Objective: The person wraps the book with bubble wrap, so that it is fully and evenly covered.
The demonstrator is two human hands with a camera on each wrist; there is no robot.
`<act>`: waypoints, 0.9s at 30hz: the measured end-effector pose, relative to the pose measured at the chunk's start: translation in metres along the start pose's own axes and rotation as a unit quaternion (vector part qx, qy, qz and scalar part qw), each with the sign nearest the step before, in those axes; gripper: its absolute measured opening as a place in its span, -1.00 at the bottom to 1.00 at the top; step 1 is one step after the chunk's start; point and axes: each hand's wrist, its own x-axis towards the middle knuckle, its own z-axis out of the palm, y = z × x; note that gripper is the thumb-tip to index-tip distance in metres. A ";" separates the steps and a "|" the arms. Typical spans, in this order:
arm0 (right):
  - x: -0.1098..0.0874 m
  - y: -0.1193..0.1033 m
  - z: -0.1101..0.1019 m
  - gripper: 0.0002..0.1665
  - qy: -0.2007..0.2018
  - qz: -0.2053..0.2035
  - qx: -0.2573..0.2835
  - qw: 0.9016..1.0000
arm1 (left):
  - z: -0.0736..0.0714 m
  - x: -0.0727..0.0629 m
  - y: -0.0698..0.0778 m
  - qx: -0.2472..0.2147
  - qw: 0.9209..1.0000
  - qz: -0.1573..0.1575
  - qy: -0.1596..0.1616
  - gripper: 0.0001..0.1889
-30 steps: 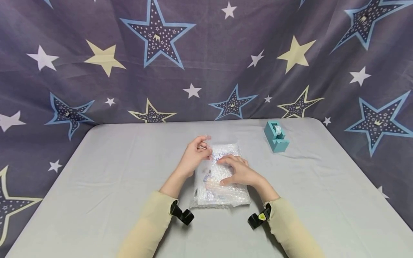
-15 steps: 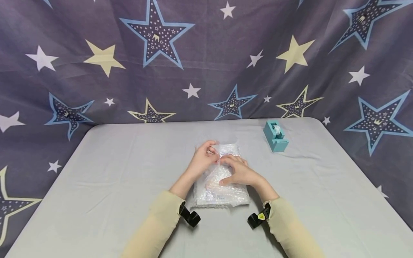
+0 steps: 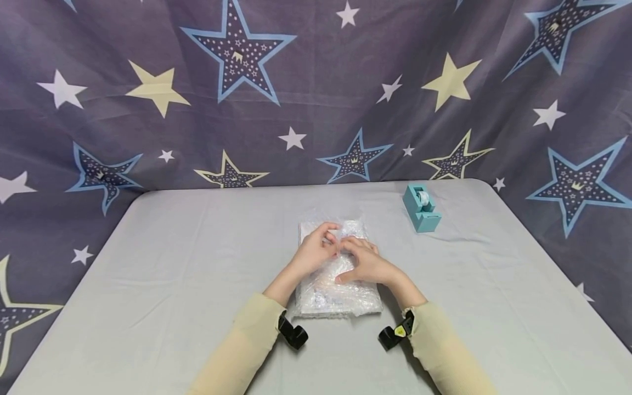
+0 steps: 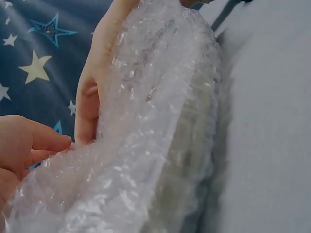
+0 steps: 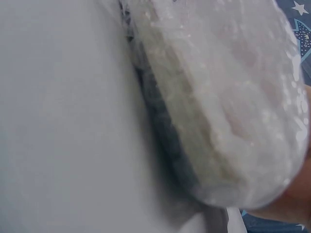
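Note:
A thick book-like slab (image 4: 171,167) with pale page-like edges lies flat on the table in clear bubble wrap (image 3: 345,300). White and blue print shows faintly through the wrap. My left hand (image 3: 316,252) is over the upper middle of the package, pinching a loose edge of the wrap between thumb and fingers. Close beside it, my right hand (image 3: 369,263) rests on the package's right half, fingers loosely bent and thumb held apart. In the right wrist view, the wrapped lower edge fills much of the picture and mostly hides the right hand.
A teal tape dispenser (image 3: 422,208) with a roll of clear tape stands at the back right of the grey cloth-covered table (image 3: 207,263). Behind the table hangs a dark curtain (image 3: 316,82) with a star pattern.
My left hand has moved right and slightly nearer me, drawing the wrap's edge across the package towards the right hand. The right hand stays in place.

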 end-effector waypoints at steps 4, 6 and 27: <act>-0.001 -0.001 -0.001 -0.18 0.001 0.004 -0.001 1.000 | 0.002 0.001 0.000 0.029 0.999 0.010 -0.015 -0.55; -0.001 -0.001 -0.001 -0.16 0.003 0.006 0.002 1.000 | 0.002 0.001 0.000 0.041 0.999 0.017 -0.021 -0.55; -0.002 -0.006 -0.002 0.19 0.035 0.050 0.067 0.996 | 0.009 0.018 0.003 0.193 0.979 0.029 -0.053 -0.48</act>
